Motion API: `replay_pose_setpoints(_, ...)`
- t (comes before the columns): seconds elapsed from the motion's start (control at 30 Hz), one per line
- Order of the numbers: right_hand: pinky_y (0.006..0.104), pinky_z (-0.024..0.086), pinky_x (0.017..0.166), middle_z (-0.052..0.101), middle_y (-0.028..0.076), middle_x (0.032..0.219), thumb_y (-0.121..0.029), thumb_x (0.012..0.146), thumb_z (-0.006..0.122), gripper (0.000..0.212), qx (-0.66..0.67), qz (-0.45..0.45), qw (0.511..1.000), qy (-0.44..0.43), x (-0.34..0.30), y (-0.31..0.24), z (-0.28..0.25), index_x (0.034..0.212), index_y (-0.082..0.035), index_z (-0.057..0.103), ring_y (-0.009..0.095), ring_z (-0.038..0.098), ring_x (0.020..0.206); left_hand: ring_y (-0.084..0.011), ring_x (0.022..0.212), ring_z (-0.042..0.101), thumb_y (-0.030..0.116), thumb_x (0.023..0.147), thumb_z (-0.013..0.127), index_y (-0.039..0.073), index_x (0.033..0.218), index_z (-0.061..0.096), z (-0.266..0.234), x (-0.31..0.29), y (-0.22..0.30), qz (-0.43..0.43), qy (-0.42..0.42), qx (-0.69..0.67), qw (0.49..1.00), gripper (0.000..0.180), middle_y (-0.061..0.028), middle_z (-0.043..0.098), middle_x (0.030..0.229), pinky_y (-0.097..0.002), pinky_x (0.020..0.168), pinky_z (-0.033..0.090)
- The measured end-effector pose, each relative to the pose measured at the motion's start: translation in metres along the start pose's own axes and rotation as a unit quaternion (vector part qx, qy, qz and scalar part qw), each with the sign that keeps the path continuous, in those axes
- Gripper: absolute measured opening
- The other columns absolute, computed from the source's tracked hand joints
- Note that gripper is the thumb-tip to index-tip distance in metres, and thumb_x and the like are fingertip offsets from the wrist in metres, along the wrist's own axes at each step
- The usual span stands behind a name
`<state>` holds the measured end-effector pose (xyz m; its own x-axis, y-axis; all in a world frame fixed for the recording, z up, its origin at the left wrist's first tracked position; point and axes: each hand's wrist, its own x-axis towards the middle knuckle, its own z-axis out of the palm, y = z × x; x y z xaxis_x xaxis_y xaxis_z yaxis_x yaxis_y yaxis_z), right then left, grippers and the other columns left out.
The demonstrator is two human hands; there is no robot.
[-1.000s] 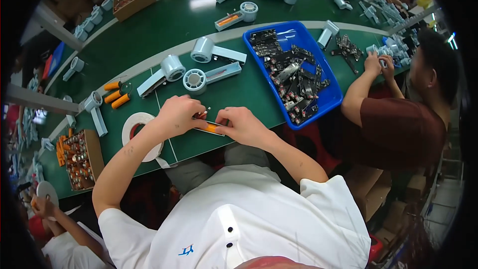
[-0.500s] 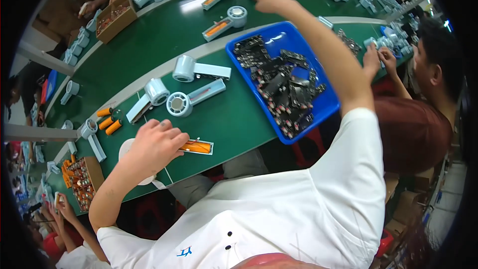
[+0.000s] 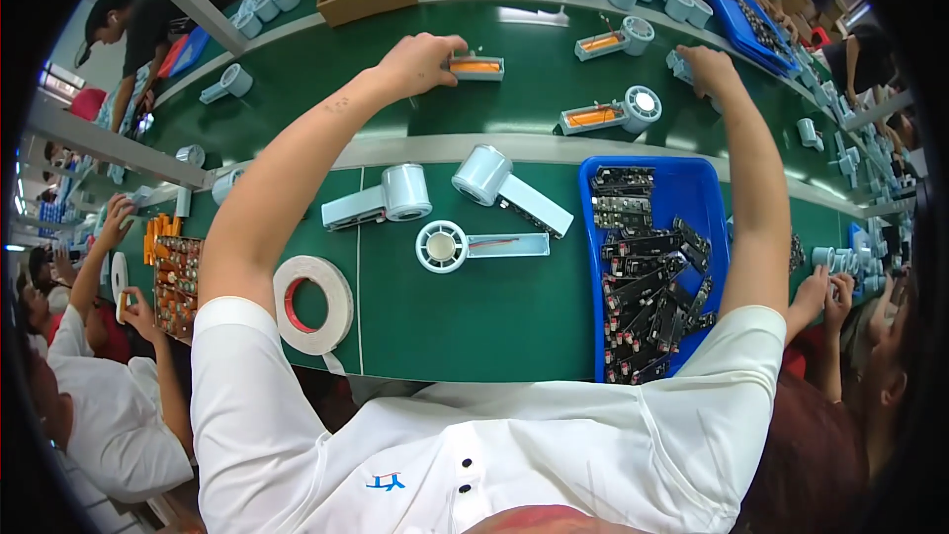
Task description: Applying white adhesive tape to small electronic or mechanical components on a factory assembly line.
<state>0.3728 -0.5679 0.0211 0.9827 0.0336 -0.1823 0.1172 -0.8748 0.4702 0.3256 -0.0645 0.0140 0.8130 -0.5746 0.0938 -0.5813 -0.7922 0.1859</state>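
Out on the far green strip, my left hand [image 3: 423, 61] is closed around one end of a light blue handheld fan. Its open handle [image 3: 477, 68] shows an orange battery; the fan head is hidden by my fingers. Far right, my right hand [image 3: 708, 71] is closed on another light blue fan [image 3: 679, 66], mostly covered by the hand. Between my hands lie two fans, an upper one [image 3: 637, 34] and a lower one [image 3: 642, 109], both with orange batteries in their open handles. Nearer me rest three more fans, one [image 3: 441, 246] with its handle open.
A blue tray [image 3: 587, 277] of black circuit boards stands right of the near table. At left lies a roll of white tape [image 3: 336, 302]. A cardboard box [image 3: 368, 2] stands at the far edge beside many fans. Co-workers sit on both sides.
My left hand has carried the battery-fitted fan from the near table out to the far strip. My right hand stays at the fan on the far right. The view has swung left.
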Motion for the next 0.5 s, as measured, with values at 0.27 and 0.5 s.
replay_pose_setpoints(0.27, 0.0407, 0.055, 0.079, 0.071, 0.014, 0.110, -0.016, 0.065, 0.080, 0.090, 0.088, -0.020, 0.976, 0.200, -0.065, 0.002, -0.078, 0.149, -0.013, 0.047, 0.036, 0.068, 0.091, -0.0300, 0.106, 0.063, 0.040, 0.083, 0.080, 0.006, 0.127, 0.063, -0.005, -0.056, 0.103, 0.173, -0.044, -0.062, 0.982, 0.058, -0.0138, 0.068, 0.111, -0.0400, 0.092, 0.052)
replay_pose_setpoints(0.5, 0.0380, 0.056, 0.061, 0.071, 0.013, 0.086, -0.029, 0.066, 0.083, 0.071, 0.190, -0.163, 0.963, 0.099, -0.144, -0.164, -0.199, 0.128, -0.005, 0.058, 0.028, 0.066, 0.064, -0.0300, 0.103, 0.065, 0.045, 0.085, 0.076, 0.004, 0.120, 0.067, -0.013, -0.084, 0.129, 0.075, -0.267, -0.053, 0.959, 0.054, -0.0119, 0.069, 0.113, -0.0385, 0.091, 0.053)
